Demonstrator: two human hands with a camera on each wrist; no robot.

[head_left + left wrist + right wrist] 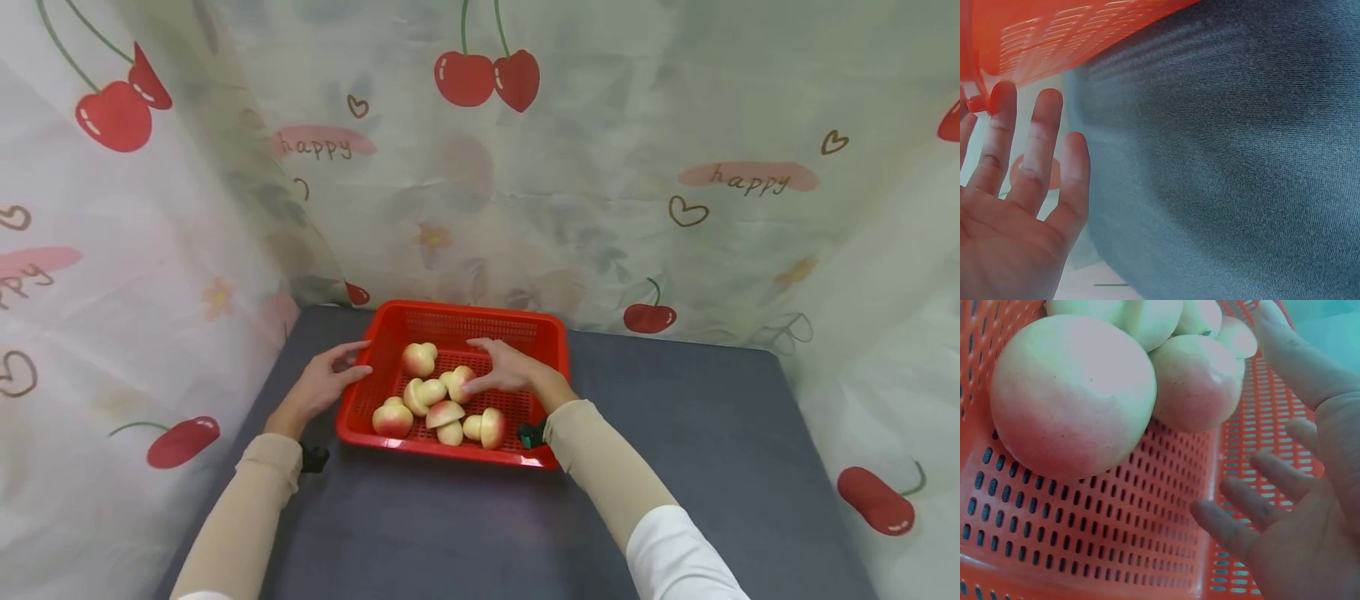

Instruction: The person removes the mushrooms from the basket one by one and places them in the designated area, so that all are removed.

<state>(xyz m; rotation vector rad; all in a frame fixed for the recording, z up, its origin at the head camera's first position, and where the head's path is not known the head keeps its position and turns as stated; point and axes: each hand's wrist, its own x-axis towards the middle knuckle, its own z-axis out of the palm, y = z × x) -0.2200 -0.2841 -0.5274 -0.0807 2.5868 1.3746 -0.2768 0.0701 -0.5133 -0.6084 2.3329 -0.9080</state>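
Several mushrooms (425, 395) with pale stems and red-and-yellow caps lie loose in a shallow red plastic basket (465, 454). My right hand (513, 371) reaches over the basket's right part, its fingers spread and holding nothing. In the right wrist view a large cap (1072, 394) and a smaller cap (1194, 387) lie left of that hand, apart from its fingers. At the basket's left rim is my left hand (318, 385), fingers extended and loosely spread. In the left wrist view its fingertips come up to the rim; whether they touch cannot be made out.
The basket stands on a dark grey cloth-covered table (675, 433), close to the back. A pale curtain (570, 217) printed with cherries and hearts rises behind the table and along both sides. Perforated slots cover the basket's floor and walls.
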